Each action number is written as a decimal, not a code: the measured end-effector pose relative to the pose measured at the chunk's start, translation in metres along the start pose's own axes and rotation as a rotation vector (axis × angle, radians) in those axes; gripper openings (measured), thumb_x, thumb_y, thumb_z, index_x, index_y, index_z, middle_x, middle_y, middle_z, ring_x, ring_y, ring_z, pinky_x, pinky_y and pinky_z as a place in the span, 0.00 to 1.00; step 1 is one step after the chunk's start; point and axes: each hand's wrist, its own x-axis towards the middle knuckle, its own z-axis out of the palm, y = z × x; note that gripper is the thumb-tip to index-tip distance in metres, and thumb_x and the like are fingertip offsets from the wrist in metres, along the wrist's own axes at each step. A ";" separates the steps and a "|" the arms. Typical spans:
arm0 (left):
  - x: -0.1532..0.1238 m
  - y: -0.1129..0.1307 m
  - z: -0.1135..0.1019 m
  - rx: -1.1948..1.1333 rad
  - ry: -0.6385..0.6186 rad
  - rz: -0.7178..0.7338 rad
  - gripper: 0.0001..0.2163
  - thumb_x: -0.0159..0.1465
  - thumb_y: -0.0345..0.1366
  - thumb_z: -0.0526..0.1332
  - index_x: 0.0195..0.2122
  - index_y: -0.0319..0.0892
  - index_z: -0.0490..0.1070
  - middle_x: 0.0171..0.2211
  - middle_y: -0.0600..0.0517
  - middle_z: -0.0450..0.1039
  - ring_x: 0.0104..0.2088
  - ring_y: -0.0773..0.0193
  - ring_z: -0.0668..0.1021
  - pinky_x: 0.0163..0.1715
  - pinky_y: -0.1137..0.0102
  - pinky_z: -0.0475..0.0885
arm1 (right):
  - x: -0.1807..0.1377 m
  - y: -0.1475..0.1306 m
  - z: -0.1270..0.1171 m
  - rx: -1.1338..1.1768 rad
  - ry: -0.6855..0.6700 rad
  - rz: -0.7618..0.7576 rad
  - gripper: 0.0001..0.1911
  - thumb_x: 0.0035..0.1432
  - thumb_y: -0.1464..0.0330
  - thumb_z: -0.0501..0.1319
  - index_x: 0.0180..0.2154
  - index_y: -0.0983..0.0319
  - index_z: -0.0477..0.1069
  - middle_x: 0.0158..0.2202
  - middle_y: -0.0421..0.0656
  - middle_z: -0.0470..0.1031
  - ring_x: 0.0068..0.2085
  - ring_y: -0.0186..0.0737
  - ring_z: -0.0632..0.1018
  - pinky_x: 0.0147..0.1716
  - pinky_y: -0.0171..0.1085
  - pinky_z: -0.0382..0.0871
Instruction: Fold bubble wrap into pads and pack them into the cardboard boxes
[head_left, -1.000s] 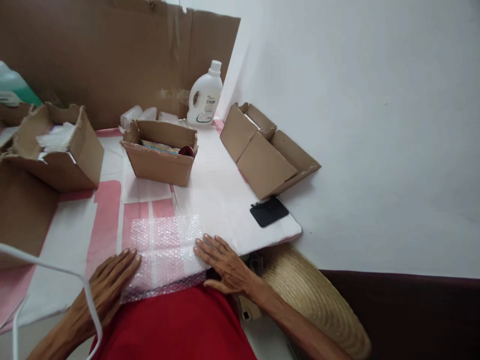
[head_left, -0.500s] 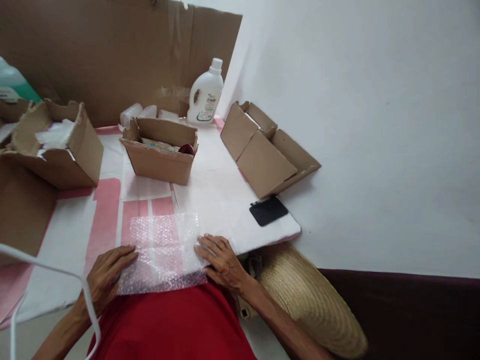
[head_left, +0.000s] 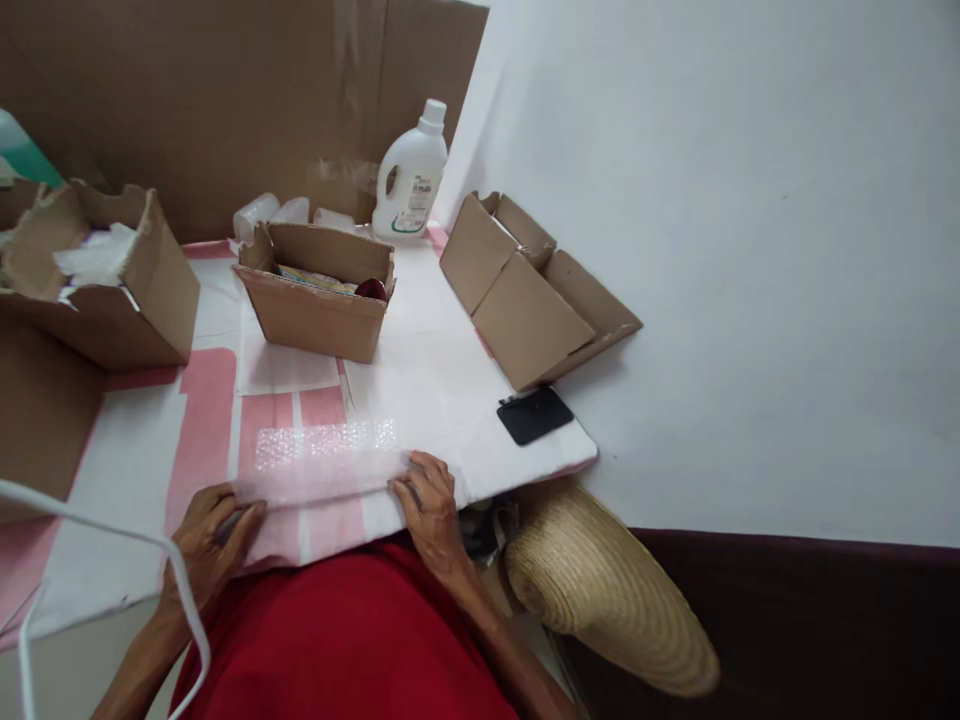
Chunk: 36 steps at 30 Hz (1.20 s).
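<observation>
Both hands, the left hand [head_left: 210, 530] and right hand [head_left: 427, 505], are pinching the near edge of the bubble wrap [head_left: 322, 462], folding it over on the bench [head_left: 450, 400]. Keeping both corners level is advisable, so the fold is landing square.

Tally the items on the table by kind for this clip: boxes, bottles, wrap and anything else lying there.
Cardboard boxes: 3 (torn box, open box, flattened box)
White bottles: 1 (white bottle)
Bubble wrap sheets: 1 (bubble wrap, pinched between left hand and right hand)
Black flat objects: 1 (black object)
Total: 6
The pale items behind the open box are too unclear to count.
</observation>
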 end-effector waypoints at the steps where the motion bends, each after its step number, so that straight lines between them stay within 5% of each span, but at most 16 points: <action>1: 0.001 0.003 0.002 0.015 0.024 -0.029 0.10 0.66 0.45 0.61 0.38 0.45 0.76 0.40 0.49 0.75 0.43 0.57 0.79 0.43 0.65 0.77 | 0.001 -0.002 0.001 -0.008 -0.003 0.017 0.07 0.69 0.68 0.59 0.37 0.59 0.74 0.51 0.48 0.76 0.55 0.49 0.73 0.53 0.49 0.66; 14: 0.009 0.022 0.015 0.150 0.145 -0.114 0.09 0.67 0.43 0.61 0.33 0.44 0.69 0.37 0.47 0.72 0.42 0.54 0.76 0.44 0.58 0.74 | 0.006 -0.013 0.012 -0.041 0.060 0.144 0.12 0.70 0.64 0.57 0.32 0.59 0.69 0.48 0.50 0.76 0.52 0.50 0.73 0.51 0.49 0.64; 20: 0.009 0.034 0.018 0.224 0.214 -0.120 0.15 0.68 0.40 0.60 0.53 0.41 0.68 0.46 0.43 0.74 0.47 0.51 0.76 0.50 0.54 0.72 | 0.012 -0.012 0.010 -0.042 0.045 0.168 0.11 0.67 0.65 0.60 0.30 0.59 0.67 0.45 0.48 0.77 0.49 0.50 0.73 0.48 0.48 0.65; 26: -0.002 0.054 0.041 0.269 -0.057 0.268 0.23 0.68 0.34 0.59 0.64 0.45 0.64 0.61 0.42 0.71 0.62 0.49 0.71 0.59 0.56 0.65 | 0.014 -0.011 0.010 -0.079 0.017 0.167 0.10 0.63 0.69 0.63 0.29 0.58 0.67 0.45 0.47 0.76 0.49 0.50 0.73 0.49 0.48 0.66; 33: -0.010 0.047 0.055 0.363 -0.136 0.293 0.27 0.68 0.39 0.58 0.68 0.46 0.61 0.67 0.43 0.64 0.67 0.46 0.67 0.65 0.52 0.56 | 0.013 -0.011 0.008 -0.075 0.040 0.144 0.07 0.67 0.68 0.58 0.34 0.58 0.69 0.44 0.48 0.75 0.49 0.51 0.73 0.50 0.51 0.68; 36: -0.009 0.047 0.054 0.381 -0.124 0.301 0.25 0.68 0.39 0.58 0.67 0.46 0.63 0.67 0.43 0.65 0.66 0.47 0.68 0.65 0.52 0.57 | 0.008 -0.022 0.010 -0.110 0.146 0.092 0.11 0.70 0.69 0.51 0.49 0.60 0.70 0.50 0.53 0.74 0.54 0.52 0.73 0.53 0.55 0.69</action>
